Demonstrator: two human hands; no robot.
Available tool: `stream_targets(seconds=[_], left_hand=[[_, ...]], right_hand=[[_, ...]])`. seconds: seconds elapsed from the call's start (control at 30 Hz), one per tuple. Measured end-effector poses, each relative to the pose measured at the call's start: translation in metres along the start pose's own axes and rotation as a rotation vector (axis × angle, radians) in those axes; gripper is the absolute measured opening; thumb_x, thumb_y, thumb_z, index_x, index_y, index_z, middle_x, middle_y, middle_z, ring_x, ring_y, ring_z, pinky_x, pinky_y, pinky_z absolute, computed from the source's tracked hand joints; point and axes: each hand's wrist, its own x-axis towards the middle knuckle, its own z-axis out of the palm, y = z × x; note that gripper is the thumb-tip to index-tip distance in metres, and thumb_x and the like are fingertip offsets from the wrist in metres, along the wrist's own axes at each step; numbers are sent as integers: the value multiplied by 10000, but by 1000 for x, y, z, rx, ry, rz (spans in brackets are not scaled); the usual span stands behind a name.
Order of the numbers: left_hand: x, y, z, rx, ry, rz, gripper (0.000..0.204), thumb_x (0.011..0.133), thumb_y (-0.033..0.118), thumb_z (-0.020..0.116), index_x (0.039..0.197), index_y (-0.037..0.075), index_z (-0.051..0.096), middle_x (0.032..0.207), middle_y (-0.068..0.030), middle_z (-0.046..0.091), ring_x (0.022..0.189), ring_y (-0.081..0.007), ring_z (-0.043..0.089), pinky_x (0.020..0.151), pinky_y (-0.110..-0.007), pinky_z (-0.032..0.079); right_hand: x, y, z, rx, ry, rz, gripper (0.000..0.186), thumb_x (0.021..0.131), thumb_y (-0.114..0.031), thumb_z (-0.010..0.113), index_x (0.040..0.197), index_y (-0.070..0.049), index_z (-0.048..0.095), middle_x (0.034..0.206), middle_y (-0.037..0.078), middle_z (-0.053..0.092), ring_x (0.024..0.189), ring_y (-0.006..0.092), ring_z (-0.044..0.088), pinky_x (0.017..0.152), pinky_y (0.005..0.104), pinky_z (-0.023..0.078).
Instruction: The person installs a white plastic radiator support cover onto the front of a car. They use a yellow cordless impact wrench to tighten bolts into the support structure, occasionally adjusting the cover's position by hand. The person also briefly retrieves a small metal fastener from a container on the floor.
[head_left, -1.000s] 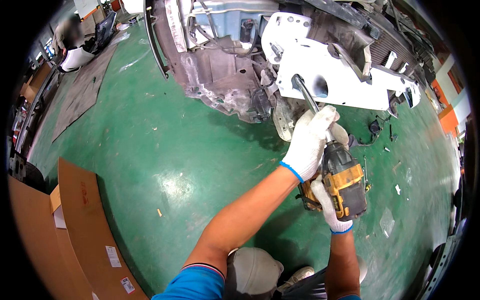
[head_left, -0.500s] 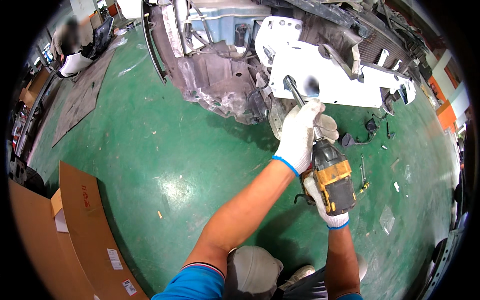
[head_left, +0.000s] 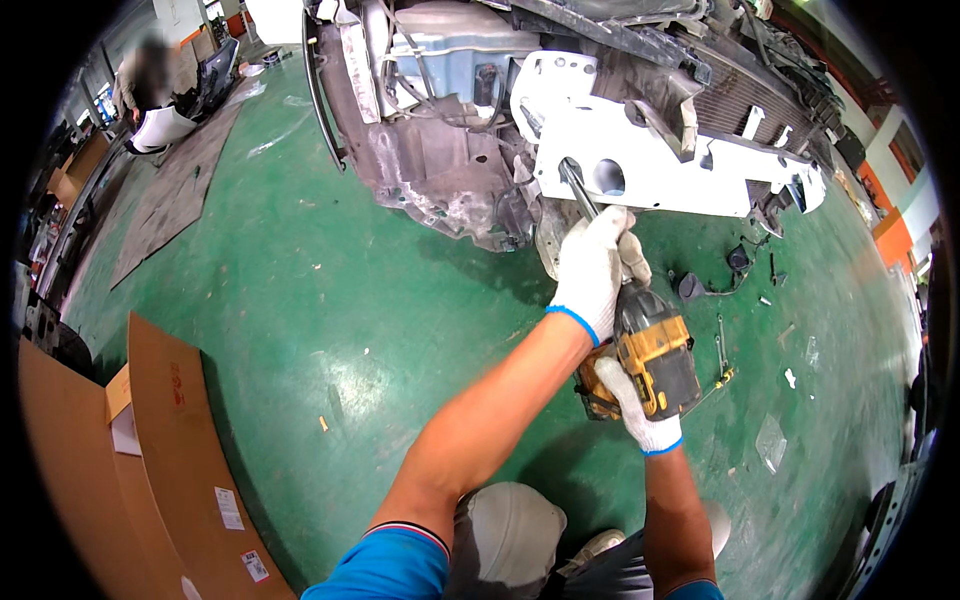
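My right hand (head_left: pixel 636 408), in a white knit glove with a blue cuff, grips a yellow and black cordless impact driver (head_left: pixel 656 352). A long metal socket extension (head_left: pixel 582 190) runs from the tool toward the car front. Around that extension, just ahead of the tool's nose, my gloved left hand (head_left: pixel 597 255) is closed. The extension's far end sits in a round hole of a white metal front panel (head_left: pixel 680 172); its very tip is hidden inside. A second, larger hole lies to the right of it, with nothing in it.
Stripped bodywork (head_left: pixel 430 170) and a radiator (head_left: pixel 740 100) surround the panel. On the green floor to the right lie a black horn-like part with wire (head_left: pixel 692 287), a wrench (head_left: pixel 721 342) and plastic scraps. A cardboard box (head_left: pixel 170 450) stands at left. Another person (head_left: pixel 150 85) works far left.
The impact driver and both hands have shifted slightly left, and the driver has tilted a little. The extension's end stays in the same hole. My view has also moved slightly.
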Motion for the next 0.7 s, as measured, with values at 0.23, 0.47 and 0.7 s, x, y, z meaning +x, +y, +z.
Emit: stream_targets(seconds=[0.23,0.47,0.7], left_hand=[[-36,1,16,-37,67,-65,265,977,280,618,994,16,620,668,-78,592,540,-218,587,528,-362,490],[-53,0,29,-190,-14,-140,282,944,323,614,998,48,579,661,-102,605,562,-221,590,560,-373,482],[-80,-9,36,-232,-126,-201,388,974,370,600,1100,15,503,764,-141,652,638,-251,648,610,-377,527]], right_hand=[[-37,-3,-14,89,-35,152,414,883,-279,791,1223,-69,682,1146,100,720,1056,281,673,924,435,528],[-45,-38,-47,93,43,339,426,805,-136,820,1194,-69,660,1046,50,689,963,197,653,878,383,540],[-55,-49,-69,-572,44,44,301,786,-136,754,1074,-81,686,914,27,677,837,175,621,799,355,516]])
